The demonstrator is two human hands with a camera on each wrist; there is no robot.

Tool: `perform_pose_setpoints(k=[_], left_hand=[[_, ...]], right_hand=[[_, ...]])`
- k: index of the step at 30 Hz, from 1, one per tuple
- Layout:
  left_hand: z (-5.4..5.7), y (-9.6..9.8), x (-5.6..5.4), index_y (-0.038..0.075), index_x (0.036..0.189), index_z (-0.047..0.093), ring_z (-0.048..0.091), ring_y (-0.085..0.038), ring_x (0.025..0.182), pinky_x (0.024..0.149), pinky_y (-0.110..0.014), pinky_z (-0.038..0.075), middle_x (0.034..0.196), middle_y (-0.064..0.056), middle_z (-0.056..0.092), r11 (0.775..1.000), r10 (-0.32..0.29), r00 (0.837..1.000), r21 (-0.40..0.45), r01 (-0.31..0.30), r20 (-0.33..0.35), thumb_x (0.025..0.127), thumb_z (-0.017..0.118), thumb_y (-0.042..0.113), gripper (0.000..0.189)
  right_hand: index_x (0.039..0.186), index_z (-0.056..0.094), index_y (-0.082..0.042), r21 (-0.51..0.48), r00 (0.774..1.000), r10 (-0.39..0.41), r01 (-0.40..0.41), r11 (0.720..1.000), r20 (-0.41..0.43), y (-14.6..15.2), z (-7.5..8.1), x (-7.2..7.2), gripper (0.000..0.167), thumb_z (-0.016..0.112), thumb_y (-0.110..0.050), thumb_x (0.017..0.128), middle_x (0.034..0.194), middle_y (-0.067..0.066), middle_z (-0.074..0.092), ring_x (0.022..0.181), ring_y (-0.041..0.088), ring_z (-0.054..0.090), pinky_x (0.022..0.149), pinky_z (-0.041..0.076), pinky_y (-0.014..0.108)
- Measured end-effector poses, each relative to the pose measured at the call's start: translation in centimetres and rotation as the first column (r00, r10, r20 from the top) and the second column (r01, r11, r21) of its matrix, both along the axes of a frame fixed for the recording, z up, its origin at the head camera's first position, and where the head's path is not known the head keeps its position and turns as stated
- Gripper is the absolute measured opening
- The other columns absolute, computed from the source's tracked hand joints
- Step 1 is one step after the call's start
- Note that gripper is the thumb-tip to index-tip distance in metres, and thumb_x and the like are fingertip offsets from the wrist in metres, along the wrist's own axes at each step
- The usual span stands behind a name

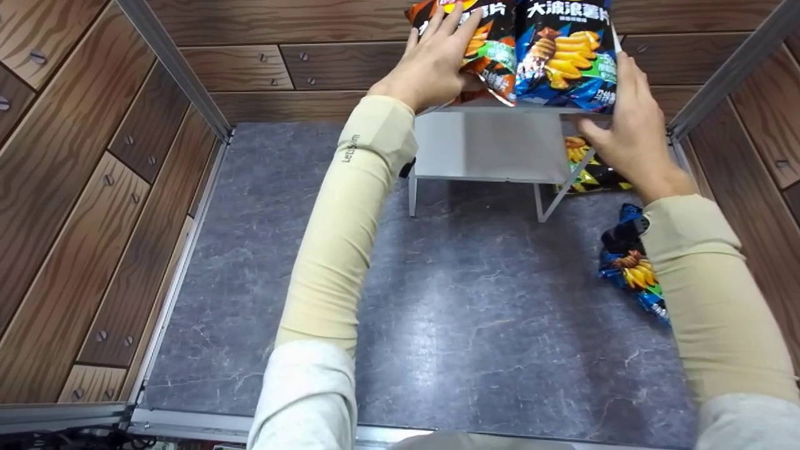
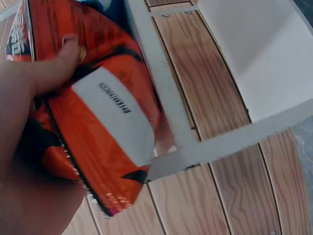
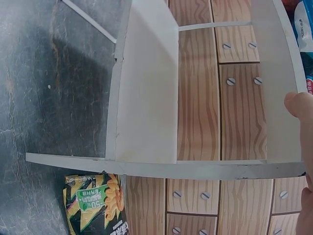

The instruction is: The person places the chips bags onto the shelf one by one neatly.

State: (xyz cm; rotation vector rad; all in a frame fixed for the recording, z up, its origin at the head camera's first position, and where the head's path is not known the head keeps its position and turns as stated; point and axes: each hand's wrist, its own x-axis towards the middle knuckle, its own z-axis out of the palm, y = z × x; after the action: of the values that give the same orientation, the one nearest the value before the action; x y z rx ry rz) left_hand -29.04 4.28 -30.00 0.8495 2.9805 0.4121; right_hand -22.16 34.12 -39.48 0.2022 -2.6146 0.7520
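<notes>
On the top of a white rack two bags of potato chips stand side by side. My left hand holds the orange bag, its fingers spread over the front. In the left wrist view the thumb presses against the orange back of that bag, beside a white label. My right hand is at the right side of the blue bag, fingers extended along it and thumb apart. The right wrist view shows this thumb at the rack's upper edge; the other fingers are mostly hidden.
A black and yellow chip bag lies on the grey marbled floor beside the rack's right leg. Another blue chip bag lies nearer, partly behind my right forearm. Wood-patterned walls with metal frame bars surround the floor.
</notes>
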Motion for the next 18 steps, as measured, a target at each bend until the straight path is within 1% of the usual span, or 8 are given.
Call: perform_pose_setpoints(k=[2, 4, 7, 9, 11, 14, 16, 18], left_hand=[[-0.3, 0.0, -0.1, 0.027, 0.161, 0.002, -0.007, -0.022, 0.156, 0.127, -0.047, -0.002, 0.169, 0.0, -0.004, 1.0, -0.004, 1.0, -0.02, 0.004, -0.005, 0.1, 0.055, 0.041, 0.083], [-0.5, 0.0, -0.1, 0.027, 0.161, 0.002, -0.007, -0.022, 0.156, 0.127, -0.048, -0.003, 0.169, 0.0, -0.004, 0.999, -0.004, 1.0, -0.045, 0.003, -0.025, 0.096, 0.057, 0.05, 0.088], [-0.8, 0.2, -0.2, 0.026, 0.161, 0.001, -0.007, -0.025, 0.156, 0.126, -0.051, -0.003, 0.169, -0.001, -0.004, 0.996, 0.004, 0.998, -0.086, -0.01, -0.068, 0.091, 0.06, 0.057, 0.097], [-1.1, 0.3, -0.3, 0.025, 0.161, 0.001, -0.008, -0.026, 0.156, 0.125, -0.055, -0.004, 0.169, -0.002, -0.004, 0.994, 0.012, 0.994, -0.108, -0.024, -0.105, 0.087, 0.063, 0.061, 0.103], [-1.4, 0.5, -0.4, 0.026, 0.161, 0.0, -0.007, -0.027, 0.156, 0.124, -0.058, -0.005, 0.169, -0.001, -0.003, 0.992, 0.025, 0.989, -0.121, -0.044, -0.148, 0.084, 0.066, 0.062, 0.107], [-1.9, 0.5, -0.6, 0.028, 0.161, 0.0, -0.005, -0.028, 0.156, 0.122, -0.062, -0.003, 0.169, -0.003, 0.0, 0.989, 0.046, 0.973, -0.124, -0.076, -0.225, 0.081, 0.069, 0.063, 0.112], [-2.1, 0.4, -0.7, 0.029, 0.161, 0.001, -0.001, -0.028, 0.156, 0.123, -0.062, 0.0, 0.169, -0.003, 0.004, 0.99, 0.057, 0.963, -0.111, -0.089, -0.264, 0.079, 0.069, 0.067, 0.114], [-2.3, 0.2, -0.8, 0.027, 0.161, 0.003, 0.005, -0.028, 0.156, 0.124, -0.06, 0.004, 0.168, -0.005, 0.009, 0.992, 0.054, 0.953, -0.095, -0.085, -0.297, 0.077, 0.068, 0.071, 0.114]], right_hand=[[0.159, 0.012, -0.006, 0.0, 1.0, -0.003, 0.003, 1.0, 0.003, -0.1, 0.0, 0.0, 0.087, 0.066, -0.018, 0.092, 0.164, 0.02, 0.019, 0.148, 0.037, 0.027, 0.124, 0.021, 0.047], [0.16, 0.011, -0.007, -0.001, 1.0, -0.007, 0.007, 1.0, 0.01, -0.1, 0.1, 0.0, 0.087, 0.066, -0.018, 0.092, 0.164, 0.02, 0.018, 0.148, 0.037, 0.028, 0.124, 0.021, 0.047], [0.16, 0.011, -0.007, -0.007, 1.0, -0.014, 0.014, 1.0, 0.02, -0.1, 0.1, 0.0, 0.088, 0.066, -0.019, 0.092, 0.164, 0.02, 0.017, 0.148, 0.038, 0.027, 0.124, 0.02, 0.047], [0.159, 0.013, -0.006, -0.004, 1.0, -0.019, 0.019, 1.0, 0.008, 0.0, 0.2, 0.0, 0.089, 0.068, -0.021, 0.091, 0.163, 0.022, 0.019, 0.146, 0.041, 0.029, 0.123, 0.022, 0.05], [0.159, 0.014, -0.006, -0.003, 1.0, -0.022, 0.022, 1.0, -0.002, 0.0, 0.2, 0.0, 0.089, 0.068, -0.021, 0.091, 0.163, 0.022, 0.02, 0.144, 0.044, 0.032, 0.122, 0.024, 0.052], [0.159, 0.016, -0.005, 0.0, 1.0, -0.019, 0.019, 1.0, -0.021, 0.0, 0.1, -0.1, 0.088, 0.069, -0.023, 0.091, 0.162, 0.023, 0.022, 0.142, 0.046, 0.035, 0.12, 0.027, 0.054], [0.159, 0.015, -0.006, 0.0, 1.0, -0.015, 0.015, 1.0, -0.016, -0.1, 0.1, 0.0, 0.088, 0.068, -0.023, 0.091, 0.162, 0.022, 0.021, 0.144, 0.043, 0.033, 0.121, 0.025, 0.052], [0.159, 0.014, -0.006, 0.004, 1.0, -0.011, 0.011, 1.0, -0.015, -0.1, 0.1, 0.0, 0.088, 0.068, -0.023, 0.091, 0.162, 0.022, 0.021, 0.144, 0.042, 0.033, 0.122, 0.025, 0.051]])
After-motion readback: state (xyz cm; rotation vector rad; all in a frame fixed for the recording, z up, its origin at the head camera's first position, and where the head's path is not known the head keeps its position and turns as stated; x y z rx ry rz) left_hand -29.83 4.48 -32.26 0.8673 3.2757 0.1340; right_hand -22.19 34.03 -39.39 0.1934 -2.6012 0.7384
